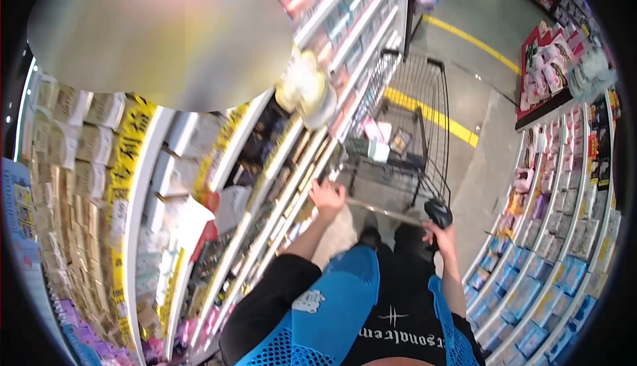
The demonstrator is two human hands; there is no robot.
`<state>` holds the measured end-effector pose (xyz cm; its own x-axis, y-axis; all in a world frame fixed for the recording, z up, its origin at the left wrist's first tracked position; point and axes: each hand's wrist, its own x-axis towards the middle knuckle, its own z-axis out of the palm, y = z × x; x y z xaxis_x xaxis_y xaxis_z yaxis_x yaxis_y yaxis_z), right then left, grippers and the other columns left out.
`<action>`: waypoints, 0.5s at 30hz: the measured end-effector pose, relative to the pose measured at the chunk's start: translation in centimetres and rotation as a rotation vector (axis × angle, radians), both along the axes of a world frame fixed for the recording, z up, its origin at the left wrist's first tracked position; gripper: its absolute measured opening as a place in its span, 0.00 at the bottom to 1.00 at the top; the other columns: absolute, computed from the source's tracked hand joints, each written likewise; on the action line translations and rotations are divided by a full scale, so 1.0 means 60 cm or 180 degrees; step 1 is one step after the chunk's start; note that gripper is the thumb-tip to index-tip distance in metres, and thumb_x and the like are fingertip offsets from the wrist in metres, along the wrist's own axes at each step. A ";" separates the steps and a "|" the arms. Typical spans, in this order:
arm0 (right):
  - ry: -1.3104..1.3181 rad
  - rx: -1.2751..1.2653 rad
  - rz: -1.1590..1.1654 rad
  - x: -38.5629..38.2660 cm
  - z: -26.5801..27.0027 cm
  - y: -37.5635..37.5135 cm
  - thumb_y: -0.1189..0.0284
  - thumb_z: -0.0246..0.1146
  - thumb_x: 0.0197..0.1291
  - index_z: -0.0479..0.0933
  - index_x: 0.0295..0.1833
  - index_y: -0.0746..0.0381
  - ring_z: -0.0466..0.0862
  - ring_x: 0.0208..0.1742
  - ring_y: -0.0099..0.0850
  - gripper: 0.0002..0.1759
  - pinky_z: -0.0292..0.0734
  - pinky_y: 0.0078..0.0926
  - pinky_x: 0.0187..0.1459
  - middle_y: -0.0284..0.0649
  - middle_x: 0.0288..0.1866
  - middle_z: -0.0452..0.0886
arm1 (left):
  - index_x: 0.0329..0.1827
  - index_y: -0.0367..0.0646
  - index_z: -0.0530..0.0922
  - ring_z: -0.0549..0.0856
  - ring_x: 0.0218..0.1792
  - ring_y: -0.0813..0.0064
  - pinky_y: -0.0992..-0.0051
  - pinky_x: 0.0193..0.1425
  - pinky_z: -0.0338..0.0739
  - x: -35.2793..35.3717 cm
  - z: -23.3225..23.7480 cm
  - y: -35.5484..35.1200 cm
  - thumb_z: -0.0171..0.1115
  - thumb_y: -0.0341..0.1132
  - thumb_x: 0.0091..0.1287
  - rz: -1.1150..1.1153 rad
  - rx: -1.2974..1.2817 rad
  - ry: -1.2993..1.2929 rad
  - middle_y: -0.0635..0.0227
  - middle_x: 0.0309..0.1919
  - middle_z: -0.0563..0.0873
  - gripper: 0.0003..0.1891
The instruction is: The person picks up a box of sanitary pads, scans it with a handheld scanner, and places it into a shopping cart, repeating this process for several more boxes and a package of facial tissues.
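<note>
A dark wire shopping cart point(438, 124) stands in front of me, its handlebar point(385, 211) running across just ahead of my body. My left hand point(327, 197) is closed on the left end of that bar, beside the shelves. At the right end, my right hand point(440, 235) has its fingers bent round the bar, just below a black rounded piece point(436, 213) fixed there. Inside the cart lie a pink and white package point(375, 130), a pale package point(378, 152) and a darker pack point(400, 141).
Tall shelves point(149, 160) of boxed goods with yellow label strips rise close on my left. More shelves point(564, 200) with wrapped packs curve along the right. A red-edged display point(527, 94) stands ahead right. Yellow lines point(468, 38) cross the grey floor.
</note>
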<state>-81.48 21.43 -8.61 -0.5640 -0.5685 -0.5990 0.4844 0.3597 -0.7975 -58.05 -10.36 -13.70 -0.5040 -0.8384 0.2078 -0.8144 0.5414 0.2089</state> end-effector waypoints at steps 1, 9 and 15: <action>0.0112 -0.0089 -0.0031 0.005 0.009 -0.006 0.73 0.67 0.64 0.80 0.47 0.72 0.84 0.19 0.32 0.12 0.76 0.25 0.19 0.51 0.39 0.89 | 0.30 0.49 0.89 0.71 0.63 0.45 0.45 0.59 0.63 0.004 0.011 -0.004 0.61 0.50 0.62 -0.0096 0.0149 0.0103 0.66 0.44 0.85 0.17; 0.0361 0.0413 0.0242 -0.024 0.005 -0.020 0.75 0.67 0.64 0.81 0.46 0.73 0.88 0.20 0.36 0.11 0.75 0.26 0.17 0.42 0.28 0.84 | 0.29 0.48 0.91 0.67 0.65 0.46 0.45 0.63 0.59 -0.024 0.021 -0.010 0.65 0.51 0.61 -0.0238 0.0379 -0.0027 0.69 0.45 0.88 0.17; 0.0487 0.0270 0.0215 -0.086 0.027 -0.023 0.71 0.70 0.61 0.82 0.42 0.73 0.87 0.19 0.37 0.13 0.74 0.27 0.17 0.43 0.25 0.84 | 0.30 0.47 0.90 0.65 0.66 0.40 0.40 0.62 0.58 -0.052 0.021 -0.006 0.62 0.54 0.66 -0.0568 0.0511 -0.0070 0.65 0.46 0.86 0.21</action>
